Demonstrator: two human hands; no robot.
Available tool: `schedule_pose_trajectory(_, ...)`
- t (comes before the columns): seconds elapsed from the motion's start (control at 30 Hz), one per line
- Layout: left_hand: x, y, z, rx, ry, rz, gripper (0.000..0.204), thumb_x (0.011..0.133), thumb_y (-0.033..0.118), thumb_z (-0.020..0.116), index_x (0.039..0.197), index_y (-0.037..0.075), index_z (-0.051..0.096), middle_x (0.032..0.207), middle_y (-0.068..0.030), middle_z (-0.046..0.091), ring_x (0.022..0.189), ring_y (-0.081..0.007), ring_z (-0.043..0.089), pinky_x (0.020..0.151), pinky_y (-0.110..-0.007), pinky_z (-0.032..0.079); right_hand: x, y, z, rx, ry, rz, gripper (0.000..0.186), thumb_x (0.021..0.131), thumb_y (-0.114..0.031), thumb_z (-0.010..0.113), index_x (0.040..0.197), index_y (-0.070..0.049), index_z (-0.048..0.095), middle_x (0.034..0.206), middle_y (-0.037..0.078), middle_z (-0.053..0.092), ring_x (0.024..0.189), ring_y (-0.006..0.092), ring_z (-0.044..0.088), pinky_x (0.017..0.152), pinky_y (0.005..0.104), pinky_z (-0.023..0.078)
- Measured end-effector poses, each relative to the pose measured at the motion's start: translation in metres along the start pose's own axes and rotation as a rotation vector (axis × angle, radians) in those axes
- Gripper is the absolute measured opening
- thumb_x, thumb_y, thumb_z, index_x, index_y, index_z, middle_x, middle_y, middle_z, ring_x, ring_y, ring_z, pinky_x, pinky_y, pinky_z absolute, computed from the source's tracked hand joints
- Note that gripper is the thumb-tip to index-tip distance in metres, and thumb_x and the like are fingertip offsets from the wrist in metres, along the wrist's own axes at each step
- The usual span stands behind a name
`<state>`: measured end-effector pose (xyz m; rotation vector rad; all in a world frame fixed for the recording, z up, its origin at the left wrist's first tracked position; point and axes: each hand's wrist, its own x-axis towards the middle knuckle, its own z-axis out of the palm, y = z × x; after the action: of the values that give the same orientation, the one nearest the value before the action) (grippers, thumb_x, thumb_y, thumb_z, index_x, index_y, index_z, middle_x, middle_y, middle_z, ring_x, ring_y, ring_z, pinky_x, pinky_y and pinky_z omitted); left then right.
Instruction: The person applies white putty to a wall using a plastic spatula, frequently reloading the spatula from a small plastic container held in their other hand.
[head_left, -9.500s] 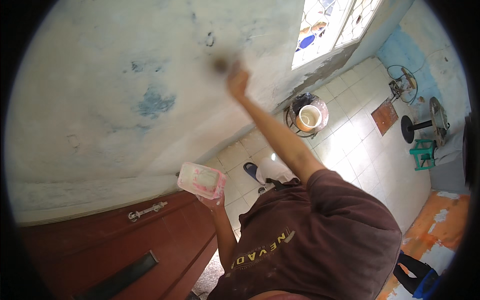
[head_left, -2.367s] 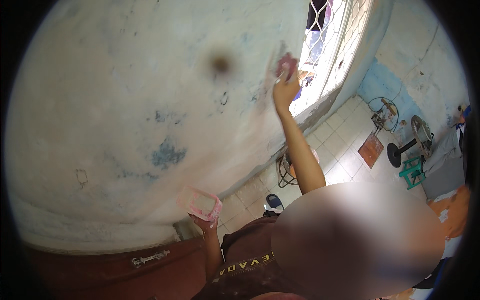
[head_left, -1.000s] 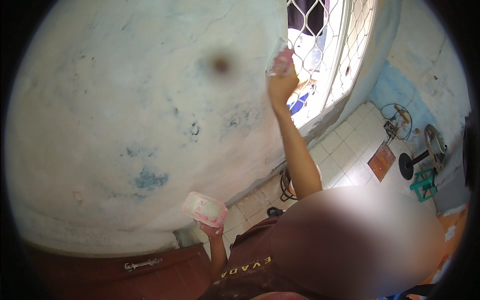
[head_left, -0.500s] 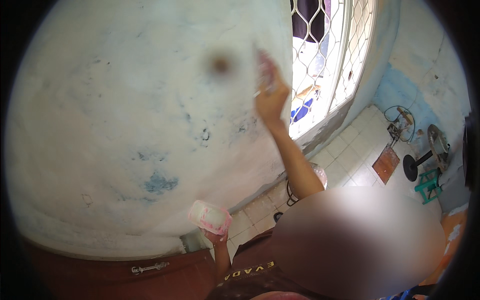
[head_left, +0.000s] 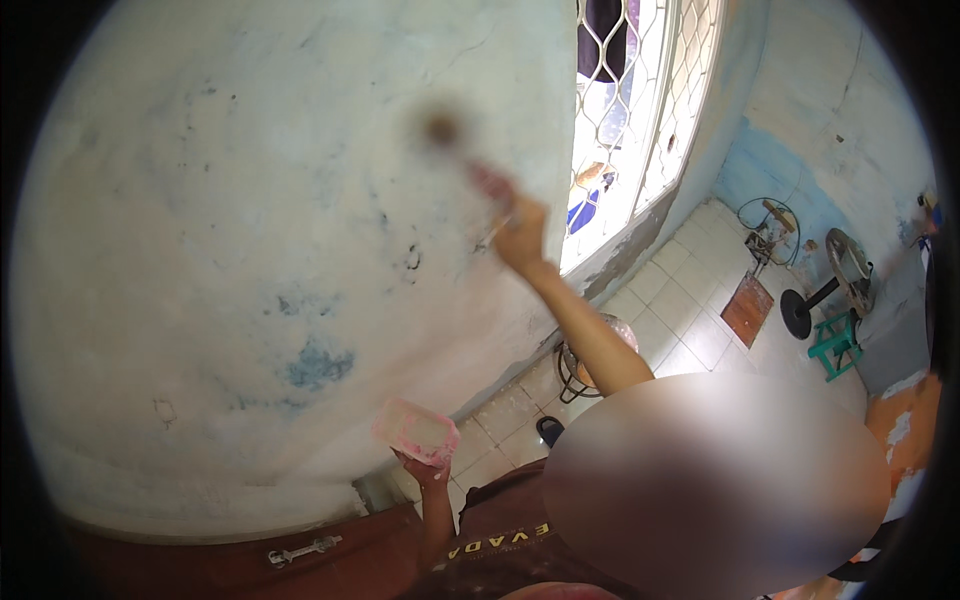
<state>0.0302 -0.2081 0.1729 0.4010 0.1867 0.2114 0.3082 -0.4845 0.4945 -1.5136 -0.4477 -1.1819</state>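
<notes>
My right hand [head_left: 522,235] is raised in front of the pale, patchy wall [head_left: 250,200], left of the window. Its fingers are closed round the reddish handle of a hand tool [head_left: 490,182] that points up and left. Motion and a dark round smudge in the picture blur the tool's far end, so I cannot tell its kind or whether it touches the wall. Lower down, my left hand [head_left: 430,472] grips a clear plastic tub [head_left: 392,420] from below. The tub is tilted, with pink smears and a whitish paste inside.
A window with a white metal grille [head_left: 625,95] stands right of the wall. On the tiled floor [head_left: 655,310] are a bucket [head_left: 622,332], a dark slipper [head_left: 549,430], a reddish-brown board [head_left: 748,310] and a green stool [head_left: 835,347]. A brown door [head_left: 210,565] with a metal bolt [head_left: 305,551] lies lower left.
My right hand has moved down and left across the wall, and the tool now leans further left. My left hand with the tub stays nearly in place. The view has shifted slightly.
</notes>
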Motion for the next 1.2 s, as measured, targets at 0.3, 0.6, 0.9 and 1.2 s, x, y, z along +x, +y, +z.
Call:
schedule_pose_trajectory(0.3,-0.01,0.012,-0.025,-0.118,0.056,0.092,0.059,0.099,0.058,0.048,0.143,0.018,0.052,0.142,-0.0091,0.055,0.126,-0.0373,0.056,0.107,-0.059,0.046,0.093,-0.009,0.026,-0.415,0.333,0.136,0.048,0.079,0.0,0.056,0.127,-0.009,0.061,0.073,0.023,0.065,0.063,0.0469,0.062,0.062,0.0538,0.047)
schedule_pose_trajectory(0.6,-0.015,0.014,0.001,-0.11,-0.055,-0.072,0.056,0.099,0.055,0.05,0.141,0.019,0.054,0.139,-0.0067,0.059,0.122,-0.0369,0.059,0.1,-0.06,0.051,-0.032,-0.097,0.054,0.137,-0.403,-0.103,0.046,0.08,0.013,0.059,0.123,-0.002,0.066,0.098,0.018,0.072,0.083,0.0354,0.071,0.07,0.0383,0.056)
schedule_pose_trajectory(0.9,-0.015,0.01,-0.003,-0.035,-0.027,0.007,0.054,0.101,0.055,0.047,0.143,0.022,0.054,0.142,-0.0024,0.057,0.131,-0.0318,0.055,0.106,-0.061,0.047,0.105,-0.05,0.01,-0.263,0.285,-0.162,0.045,0.097,-0.004,0.052,0.141,-0.005,0.058,0.121,0.022,0.07,0.097,0.0325,0.074,0.08,0.0386,0.058)
schedule_pose_trajectory(1.2,-0.029,0.003,0.001,-0.178,0.068,-0.062,0.054,0.101,0.055,0.044,0.144,0.023,0.052,0.148,-0.0018,0.052,0.134,-0.0337,0.051,0.107,-0.063,0.045,-0.047,-0.107,0.056,-0.141,-0.337,-0.366,0.054,0.082,0.004,0.066,0.135,-0.004,0.06,0.116,0.019,0.071,0.085,0.0302,0.073,0.071,0.037,0.058)
